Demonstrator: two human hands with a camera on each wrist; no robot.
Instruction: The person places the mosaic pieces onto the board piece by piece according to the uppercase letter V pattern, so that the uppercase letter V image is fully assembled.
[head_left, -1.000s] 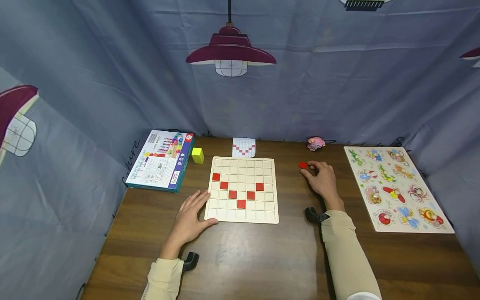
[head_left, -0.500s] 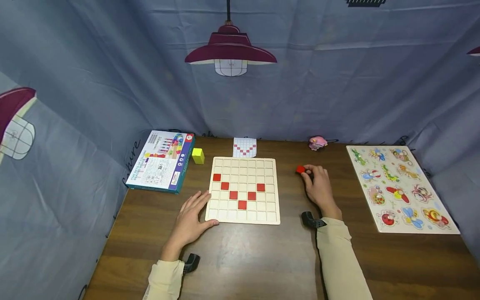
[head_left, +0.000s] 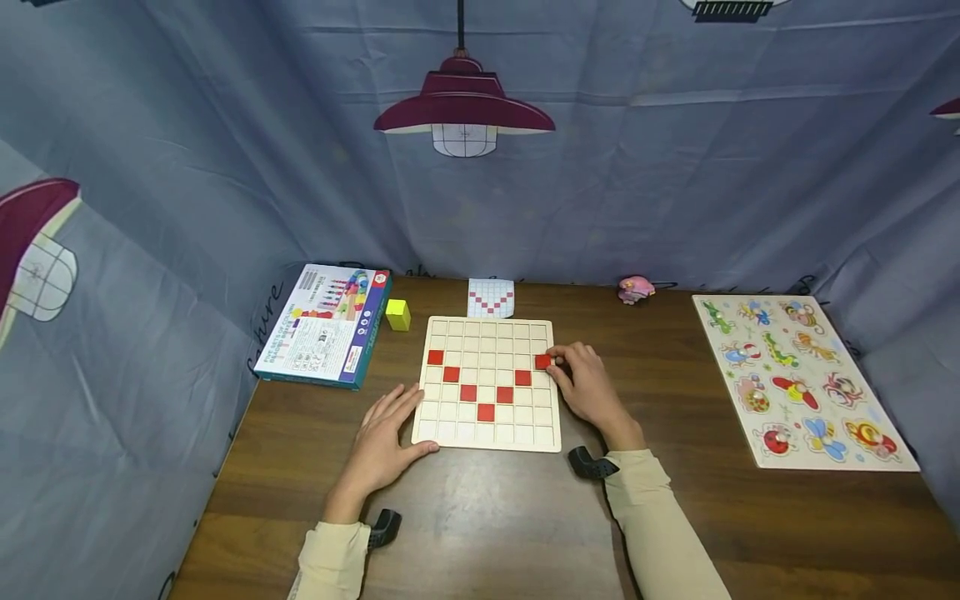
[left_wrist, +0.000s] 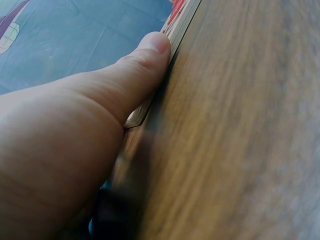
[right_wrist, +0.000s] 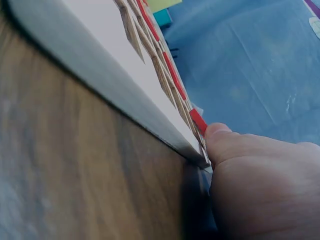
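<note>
A wooden grid board (head_left: 446, 429) lies on the table in the head view, with several red square tiles in its cells forming a V. My right hand (head_left: 592, 387) pinches a red tile (head_left: 543, 362) between thumb and fingers at the right-hand column, the upper right end of the V. In the right wrist view that tile (right_wrist: 198, 120) sits slightly tilted at the thumb tip, above the board's edge (right_wrist: 150, 97). My left hand (head_left: 386, 442) rests at the board's lower left corner, fingers extended along the left edge. Its thumb (left_wrist: 150, 50) touches the near edge.
A pattern card (head_left: 491, 298) with a V lies behind the board. Left of it are a yellow block (head_left: 398, 315) and a toy box (head_left: 318, 333). A pink figurine (head_left: 636, 289) stands at the back; an insect puzzle board (head_left: 802, 379) lies on the right.
My right hand has picked the red tile off the table at the right and carried it left and nearer, onto the board's right column. The left hand stays at the corner.
</note>
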